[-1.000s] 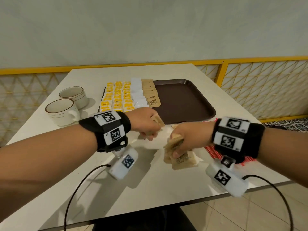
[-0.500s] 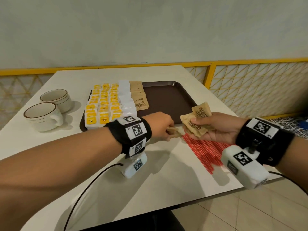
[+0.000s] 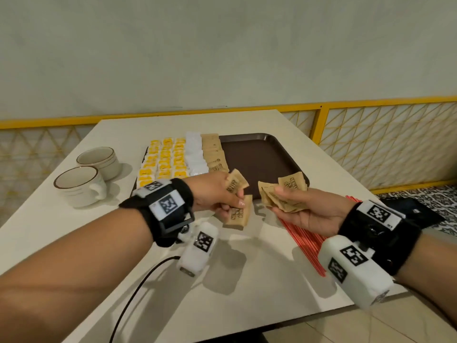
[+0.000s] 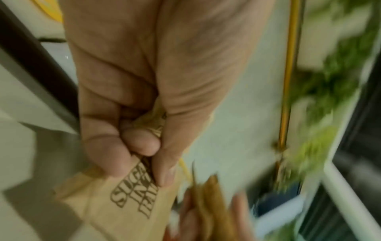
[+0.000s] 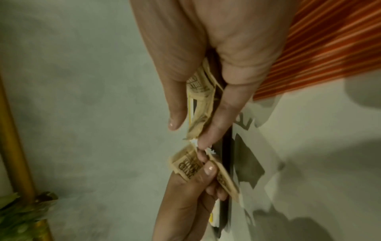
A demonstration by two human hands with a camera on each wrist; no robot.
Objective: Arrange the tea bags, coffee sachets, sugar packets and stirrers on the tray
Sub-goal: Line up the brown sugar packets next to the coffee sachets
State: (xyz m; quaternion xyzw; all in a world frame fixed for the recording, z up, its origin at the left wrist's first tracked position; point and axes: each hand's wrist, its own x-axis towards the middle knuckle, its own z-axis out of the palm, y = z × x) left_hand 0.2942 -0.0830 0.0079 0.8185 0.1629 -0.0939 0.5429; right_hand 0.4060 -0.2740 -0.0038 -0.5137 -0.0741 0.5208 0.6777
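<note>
Both forearms reach in from the near edge of the white table, each wearing a black wrist strap with printed markers and a white camera block hanging under it.

Left hand: fingers curled, pinching two brown sugar packets. One packet sticks up above the knuckles and one hangs down below the thumb. The left wrist view shows thumb and fingers clamped on brown paper printed "SUGAR".

Right hand: palm turned up, thumb pressed down on a loose fan of more brown sugar packets. The right wrist view confirms the packets are held between the thumb and the fingers. The two hands are close together above the table, just at the near edge of the tray, with a small gap between their packets.

Under and just near-right of the right hand: red stirrers lying in a flat bundle on the table, running toward the near-right edge.

Farther back: dark brown tray. Its left part is filled in rows running near to far:
- yellow-labelled sachets at far left
- a white packet row next
- a row of brown sugar packets after that

The right part of the tray shows bare brown surface.

Left of the tray: two white cups with a brown rim line, standing upright beside each other on the table.

Beyond the table: yellow rail with lattice panels, then a plain wall.
</note>
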